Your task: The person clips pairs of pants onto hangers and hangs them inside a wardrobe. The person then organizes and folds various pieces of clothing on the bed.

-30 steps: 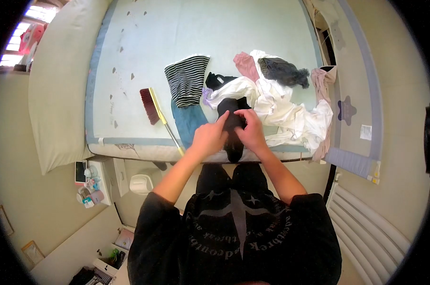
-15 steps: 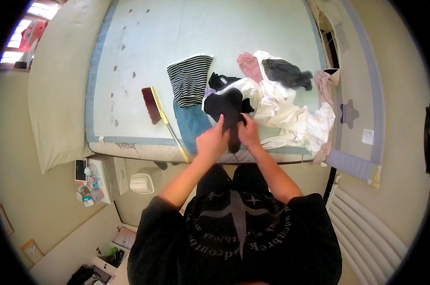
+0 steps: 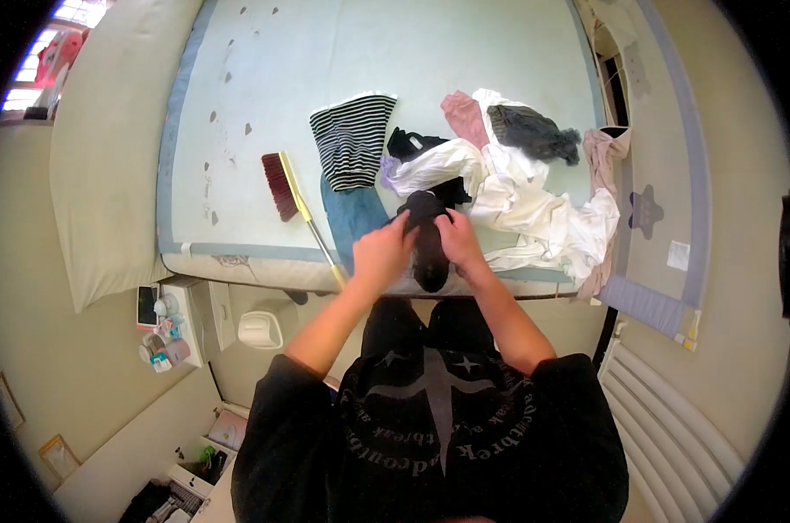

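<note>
A black, partly sheer stocking (image 3: 429,253) is bunched between my hands at the bed's near edge, its rounded end hanging toward me. My left hand (image 3: 382,254) has its fingers closed at the stocking's left side. On the other side, my right hand (image 3: 459,239) pinches the fabric near its top. Just beyond lies a white garment (image 3: 443,166) with black cloth (image 3: 412,144) behind it. To the left, a black-and-white striped garment (image 3: 353,139) overlaps a blue cloth (image 3: 351,218).
A long-handled brush (image 3: 282,187) lies left on the mattress (image 3: 264,87). White clothes (image 3: 543,213), a pink piece (image 3: 465,118) and a dark grey piece (image 3: 534,135) are heaped right. A padded rail (image 3: 652,261) runs along the right side; a pillow (image 3: 116,157) is at left.
The broad upper part of the black stocking, spread over the white garment before, has been drawn in and bunched between my hands. More of the white garment now shows.
</note>
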Demonstrator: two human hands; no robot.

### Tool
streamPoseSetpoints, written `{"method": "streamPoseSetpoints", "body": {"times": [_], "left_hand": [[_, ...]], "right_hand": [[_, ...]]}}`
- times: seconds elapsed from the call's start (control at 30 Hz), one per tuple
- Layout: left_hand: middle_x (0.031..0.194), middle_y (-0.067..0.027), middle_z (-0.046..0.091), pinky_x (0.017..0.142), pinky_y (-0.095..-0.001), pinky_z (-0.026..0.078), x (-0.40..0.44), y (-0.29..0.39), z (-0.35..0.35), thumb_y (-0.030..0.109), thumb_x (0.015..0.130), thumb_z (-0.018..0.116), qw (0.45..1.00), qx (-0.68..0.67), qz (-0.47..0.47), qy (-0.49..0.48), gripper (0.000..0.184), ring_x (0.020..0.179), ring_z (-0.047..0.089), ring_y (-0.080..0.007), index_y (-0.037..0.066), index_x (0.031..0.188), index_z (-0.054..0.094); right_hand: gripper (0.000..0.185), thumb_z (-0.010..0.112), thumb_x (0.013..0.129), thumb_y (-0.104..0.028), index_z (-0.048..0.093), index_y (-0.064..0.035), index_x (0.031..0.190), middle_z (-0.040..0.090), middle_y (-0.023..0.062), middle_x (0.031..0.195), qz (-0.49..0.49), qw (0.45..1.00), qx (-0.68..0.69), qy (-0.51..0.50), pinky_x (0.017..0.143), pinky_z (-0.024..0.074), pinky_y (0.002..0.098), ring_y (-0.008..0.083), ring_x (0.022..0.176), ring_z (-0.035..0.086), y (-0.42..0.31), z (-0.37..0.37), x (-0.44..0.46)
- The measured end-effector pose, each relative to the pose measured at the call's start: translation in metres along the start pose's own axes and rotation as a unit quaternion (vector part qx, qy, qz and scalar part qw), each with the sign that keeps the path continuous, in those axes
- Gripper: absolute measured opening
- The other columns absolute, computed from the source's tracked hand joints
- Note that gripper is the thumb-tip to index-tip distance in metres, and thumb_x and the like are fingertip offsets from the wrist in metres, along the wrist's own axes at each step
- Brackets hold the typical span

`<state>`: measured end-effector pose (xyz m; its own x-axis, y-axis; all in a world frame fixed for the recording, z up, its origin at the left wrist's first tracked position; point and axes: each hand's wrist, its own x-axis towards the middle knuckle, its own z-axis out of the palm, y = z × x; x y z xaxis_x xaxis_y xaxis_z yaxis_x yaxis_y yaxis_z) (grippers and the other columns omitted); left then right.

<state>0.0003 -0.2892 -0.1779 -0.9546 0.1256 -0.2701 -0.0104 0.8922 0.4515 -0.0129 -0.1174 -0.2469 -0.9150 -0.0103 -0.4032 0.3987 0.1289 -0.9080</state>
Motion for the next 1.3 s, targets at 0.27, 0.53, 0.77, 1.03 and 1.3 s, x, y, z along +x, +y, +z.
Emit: {"method": "streamPoseSetpoints", "body": {"times": [0.27,0.53,0.77,1.03,1.3], "left_hand": [[0.107,-0.0261,0.069,0.084,-0.0448,0.054,-0.009,0.015,0.017,0.049,0.088,0.071,0.978,-0.207,-0.010,-0.010,0.073,0.099,0.068,-0.0413,0.004,0.141,0.048],[0.110,-0.0193,0.069,0.088,-0.0372,0.053,0.006,-0.009,-0.016,0.023,0.074,0.079,0.959,-0.270,-0.023,-0.087,0.070,0.100,0.069,-0.0310,0.005,0.136,0.051],[0.092,-0.0121,0.073,0.078,-0.0356,0.054,0.010,-0.033,0.011,0.014,0.078,0.074,0.963,-0.259,-0.041,-0.062,0.037,0.084,0.068,-0.0190,0.001,0.112,0.067],[0.074,-0.0112,0.069,0.065,-0.0337,0.052,0.059,-0.078,-0.053,0.014,0.079,0.074,0.963,-0.263,-0.062,-0.020,0.027,0.069,0.063,-0.0136,-0.003,0.100,0.070],[0.073,-0.0159,0.068,0.066,-0.0405,0.053,0.182,-0.101,-0.174,0.026,0.076,0.072,0.989,-0.029,-0.012,0.141,0.037,0.069,0.068,-0.0307,0.005,0.106,0.071]], "right_hand": [[0.041,0.049,0.099,-0.027,0.048,-0.0057,0.134,0.055,0.0137,0.125,0.013,0.975,0.222,0.020,0.100,0.0412,0.0327,0.0230,0.114,0.054,0.003,0.014,-0.020],[0.047,0.051,0.105,-0.030,0.035,-0.0077,0.143,0.051,0.0045,0.117,-0.021,0.971,0.212,-0.106,0.099,0.0393,0.0288,0.0148,0.109,0.049,-0.017,0.012,-0.026],[0.050,0.060,0.100,-0.011,0.037,-0.0057,0.143,0.051,0.0034,0.105,-0.114,0.976,0.101,-0.157,0.088,0.0443,0.0290,0.0131,0.096,0.051,-0.005,0.017,-0.019],[0.047,0.059,0.099,-0.013,0.047,-0.0062,0.143,0.058,0.0058,0.105,-0.085,0.981,0.033,-0.173,0.083,0.0484,0.0304,0.0148,0.090,0.055,0.020,0.021,-0.014],[0.040,0.060,0.099,-0.019,0.054,-0.0065,0.137,0.063,0.0088,0.107,-0.025,0.984,-0.058,-0.167,0.084,0.0514,0.0328,0.0180,0.094,0.061,0.098,0.049,0.004]]}}
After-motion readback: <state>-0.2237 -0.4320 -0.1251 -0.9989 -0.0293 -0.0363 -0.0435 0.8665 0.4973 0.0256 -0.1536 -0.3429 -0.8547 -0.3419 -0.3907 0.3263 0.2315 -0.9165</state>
